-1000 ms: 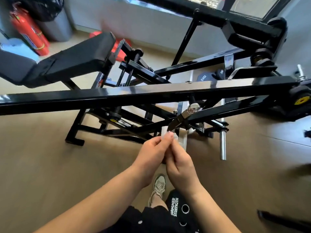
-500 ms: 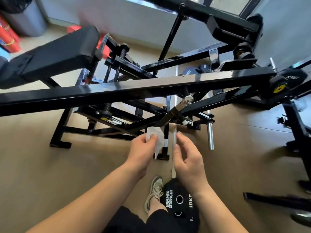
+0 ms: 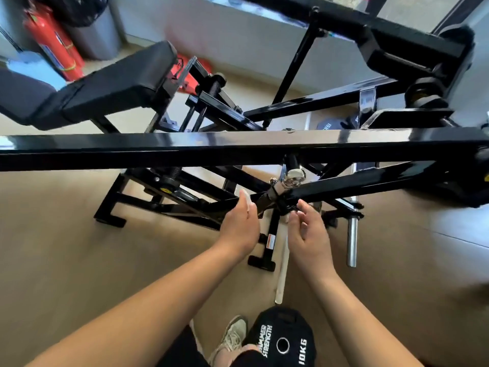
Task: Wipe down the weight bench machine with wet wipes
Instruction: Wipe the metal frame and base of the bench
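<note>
A: Wet wipe (image 3: 247,203) location?
B: Pinched in left grip (image 3: 239,229), just beside the near diagonal bar (image 3: 344,185). Right grip (image 3: 308,231): fingers loose, contents unclear.
A: Suggest wiping lengthwise along the bar, with firm pressure.

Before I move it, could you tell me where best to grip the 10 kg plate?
Take the plate by its rim on the right, coming from that side: it seems to lie face up, the shoe crowds its left edge, and the centre hole looks small for fingers.

The left hand (image 3: 238,229) hides most of the wet wipe (image 3: 245,199); on the right hand (image 3: 309,234), any grip seems blurred.
</note>
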Demonstrator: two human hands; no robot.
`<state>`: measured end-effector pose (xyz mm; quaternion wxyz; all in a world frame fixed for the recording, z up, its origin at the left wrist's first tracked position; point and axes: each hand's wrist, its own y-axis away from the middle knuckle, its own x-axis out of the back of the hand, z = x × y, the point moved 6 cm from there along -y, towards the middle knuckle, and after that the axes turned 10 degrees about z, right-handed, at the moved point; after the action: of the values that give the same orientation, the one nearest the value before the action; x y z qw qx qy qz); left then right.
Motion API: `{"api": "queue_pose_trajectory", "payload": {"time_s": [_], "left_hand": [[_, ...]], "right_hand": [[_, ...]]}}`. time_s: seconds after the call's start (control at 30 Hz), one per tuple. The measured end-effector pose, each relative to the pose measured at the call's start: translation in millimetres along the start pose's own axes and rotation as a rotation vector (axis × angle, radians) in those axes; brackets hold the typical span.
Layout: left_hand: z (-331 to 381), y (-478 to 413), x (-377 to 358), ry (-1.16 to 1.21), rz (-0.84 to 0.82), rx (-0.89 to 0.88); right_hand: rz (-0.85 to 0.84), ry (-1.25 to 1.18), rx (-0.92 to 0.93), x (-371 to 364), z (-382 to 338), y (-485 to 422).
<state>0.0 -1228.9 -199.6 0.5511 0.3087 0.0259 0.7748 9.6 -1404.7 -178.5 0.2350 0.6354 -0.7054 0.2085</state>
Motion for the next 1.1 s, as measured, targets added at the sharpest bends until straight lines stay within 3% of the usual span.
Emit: {"api": "queue_pose_trajectory", "payload": {"time_s": [0.07, 0.17, 0.43, 0.6, 0.83, 0.97, 1.1], "left_hand": [[9, -8, -27, 0.035, -0.069, -0.082], [9, -20, -56, 0.354, -0.184, -0.077], [12, -9, -30, 0.677, -0.384, -0.213], [4, -36, -24, 0.539, -0.001, -0.396], [-4, -61, -74, 0.572, 0.069, -0.757], [-30, -71, -97, 0.571, 0.321, -0.917], [-62, -83, -117, 0.544, 0.45, -1.047]], "right_hand": [[-0.041, -0.04, -0.02, -10, 12, -1], [-0.005, -0.064, 0.033, -20, 19, -8], [0.191, -0.11, 0.124, -28, 27, -9], [0.303, -0.143, 0.187, -36, 36, -9], [0.616, -0.25, 0.511, -51, 46, -30], [0.803, -0.397, 0.687, -59, 44, -38], [0.87, -0.424, 0.764, -62, 43, -42]]}}
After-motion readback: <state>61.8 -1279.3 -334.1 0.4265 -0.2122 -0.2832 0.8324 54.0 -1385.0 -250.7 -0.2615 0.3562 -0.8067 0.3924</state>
